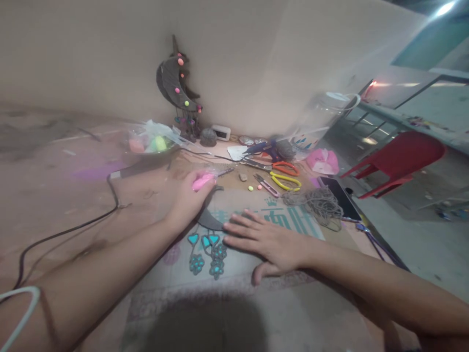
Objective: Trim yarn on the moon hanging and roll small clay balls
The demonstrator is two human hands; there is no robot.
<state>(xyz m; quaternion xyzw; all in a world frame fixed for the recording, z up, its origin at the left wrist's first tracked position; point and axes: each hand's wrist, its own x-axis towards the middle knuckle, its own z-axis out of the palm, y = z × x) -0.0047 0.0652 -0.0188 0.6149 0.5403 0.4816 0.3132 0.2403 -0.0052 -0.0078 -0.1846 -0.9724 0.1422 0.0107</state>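
Observation:
My left hand [194,193] is closed around a soft pink lump [203,181], wrapped partly in clear film, above the upper end of a dark grey crescent [210,220]. Fingers spread, my right hand [266,242] lies palm down with its fingertips at the crescent's right tip and holds nothing. Below the crescent hang turquoise hearts [213,238] and grey-and-turquoise flower shapes [197,264]. The crescent's middle is partly hidden by my left hand. A yellow ball [250,188] and an orange ball [260,187] lie beyond my right hand.
Yellow-handled scissors [286,182], orange-handled scissors [286,168], pink snips [268,186], tangled grey cord [322,204] and a phone [339,198] lie to the right. A bag of coloured lumps [152,142] stands back left. A finished-looking crescent [174,83] hangs against the wall. A black cable [73,228] crosses the left.

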